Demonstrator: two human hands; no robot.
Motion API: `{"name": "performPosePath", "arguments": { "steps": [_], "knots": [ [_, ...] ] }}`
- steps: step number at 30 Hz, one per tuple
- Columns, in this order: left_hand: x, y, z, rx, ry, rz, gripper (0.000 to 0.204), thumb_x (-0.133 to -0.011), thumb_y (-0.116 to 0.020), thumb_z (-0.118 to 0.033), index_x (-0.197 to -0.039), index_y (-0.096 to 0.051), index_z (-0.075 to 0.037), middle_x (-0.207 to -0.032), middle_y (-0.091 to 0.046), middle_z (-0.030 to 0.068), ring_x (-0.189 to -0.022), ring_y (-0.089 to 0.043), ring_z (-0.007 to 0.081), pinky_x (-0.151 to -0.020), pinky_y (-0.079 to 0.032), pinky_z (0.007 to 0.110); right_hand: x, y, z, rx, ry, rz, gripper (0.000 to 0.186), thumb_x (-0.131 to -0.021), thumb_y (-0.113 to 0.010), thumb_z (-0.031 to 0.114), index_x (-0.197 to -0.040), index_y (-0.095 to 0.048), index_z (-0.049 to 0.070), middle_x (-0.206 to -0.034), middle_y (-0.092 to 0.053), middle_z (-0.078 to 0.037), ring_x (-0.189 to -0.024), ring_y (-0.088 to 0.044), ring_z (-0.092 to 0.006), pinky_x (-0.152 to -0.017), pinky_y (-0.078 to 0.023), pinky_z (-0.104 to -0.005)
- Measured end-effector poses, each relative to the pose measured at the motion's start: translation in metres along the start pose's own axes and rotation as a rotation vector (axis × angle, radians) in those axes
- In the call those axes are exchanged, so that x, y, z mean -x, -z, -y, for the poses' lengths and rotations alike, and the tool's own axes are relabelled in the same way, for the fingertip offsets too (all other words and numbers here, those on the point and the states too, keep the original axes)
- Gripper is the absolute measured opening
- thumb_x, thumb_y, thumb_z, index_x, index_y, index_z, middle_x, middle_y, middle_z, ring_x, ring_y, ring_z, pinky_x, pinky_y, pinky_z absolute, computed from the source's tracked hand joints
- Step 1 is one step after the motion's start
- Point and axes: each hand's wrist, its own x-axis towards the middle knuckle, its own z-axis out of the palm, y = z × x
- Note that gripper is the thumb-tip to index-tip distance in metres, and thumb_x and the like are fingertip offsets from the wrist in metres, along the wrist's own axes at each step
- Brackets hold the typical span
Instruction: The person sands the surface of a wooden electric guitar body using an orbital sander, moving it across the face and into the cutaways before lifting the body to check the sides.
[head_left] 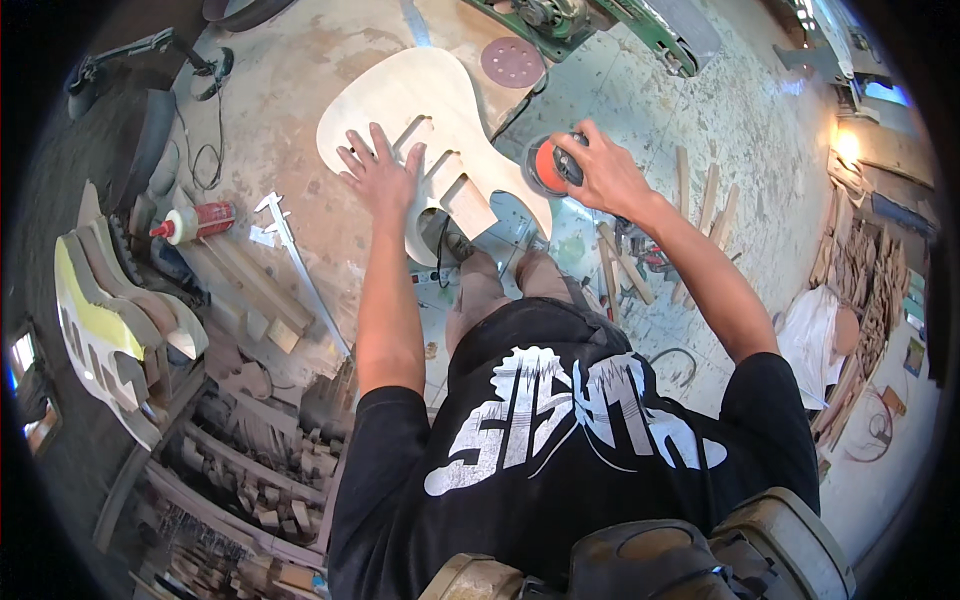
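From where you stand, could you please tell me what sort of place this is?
Most likely a guitar-making woodshop: the left hand rests on an unfinished electric guitar body, the right hand holds an orbital sander, and more guitar-shaped bodies are at the left.

Far: pale guitar body [453, 122], one; hands [383, 182], two; sander [553, 165], one; sanding disc [512, 62], one. Left: caliper [296, 256], one; bottle [196, 222], one; stacked guitar bodies [98, 310], at least two.

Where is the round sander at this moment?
In the head view, the sander is in the upper part, right of centre, held in the right hand beside the right edge of the pale guitar body.
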Motion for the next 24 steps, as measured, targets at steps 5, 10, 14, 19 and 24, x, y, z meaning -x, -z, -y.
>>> {"name": "performPosePath", "arguments": {
  "steps": [5, 10, 14, 19, 24],
  "knots": [
    [-0.001, 0.001, 0.001, -0.031, 0.004, 0.023, 0.099, -0.095, -0.051, -0.078, -0.17, -0.025, -0.018, -0.176, -0.011, 0.0242, -0.161, -0.004, 0.0519, -0.125, -0.011, 0.07, 0.016, -0.004, 0.01, -0.034, 0.009, 0.029, 0.068, -0.077, -0.084, 0.017, -0.139, -0.056, 0.02, -0.121, -0.05, -0.021, -0.107, -0.065, -0.0442, -0.082, -0.059, -0.0515],
    [-0.002, -0.001, 0.002, -0.036, -0.008, -0.01, 0.1, -0.095, -0.051, -0.078, -0.17, -0.026, -0.017, -0.175, -0.012, 0.0256, -0.16, -0.005, 0.0531, -0.125, -0.012, 0.071, 0.019, -0.003, 0.007, -0.01, -0.089, -0.019, 0.071, -0.077, -0.085, 0.017, -0.141, -0.056, 0.02, -0.122, -0.051, -0.021, -0.107, -0.065, -0.044, -0.084, -0.06, -0.0512],
    [-0.001, -0.001, 0.002, -0.051, -0.009, -0.012, 0.1, -0.095, -0.052, -0.078, -0.17, -0.025, -0.017, -0.175, -0.013, 0.0259, -0.16, -0.006, 0.0531, -0.125, -0.012, 0.071, 0.034, -0.007, 0.009, -0.032, -0.046, 0.005, 0.068, -0.077, -0.084, 0.017, -0.139, -0.056, 0.02, -0.123, -0.052, -0.021, -0.107, -0.066, -0.0444, -0.085, -0.059, -0.0518],
    [-0.002, 0.003, 0.001, -0.041, 0.005, 0.02, 0.101, -0.095, -0.052, -0.078, -0.17, -0.024, -0.017, -0.176, -0.011, 0.0252, -0.161, -0.004, 0.0523, -0.125, -0.012, 0.07, 0.046, -0.007, 0.001, -0.055, -0.114, -0.02, 0.067, -0.077, -0.084, 0.018, -0.138, -0.057, 0.02, -0.125, -0.052, -0.021, -0.107, -0.066, -0.0446, -0.085, -0.059, -0.0516],
    [-0.003, 0.003, 0.0, -0.018, -0.003, 0.034, 0.101, -0.095, -0.052, -0.079, -0.17, -0.023, -0.017, -0.176, -0.008, 0.0248, -0.161, -0.001, 0.0515, -0.126, -0.009, 0.07, 0.058, -0.015, 0.007, -0.115, -0.065, 0.006, 0.066, -0.077, -0.084, 0.018, -0.138, -0.057, 0.02, -0.125, -0.052, -0.02, -0.109, -0.066, -0.0446, -0.085, -0.06, -0.0518]
  ]
}}
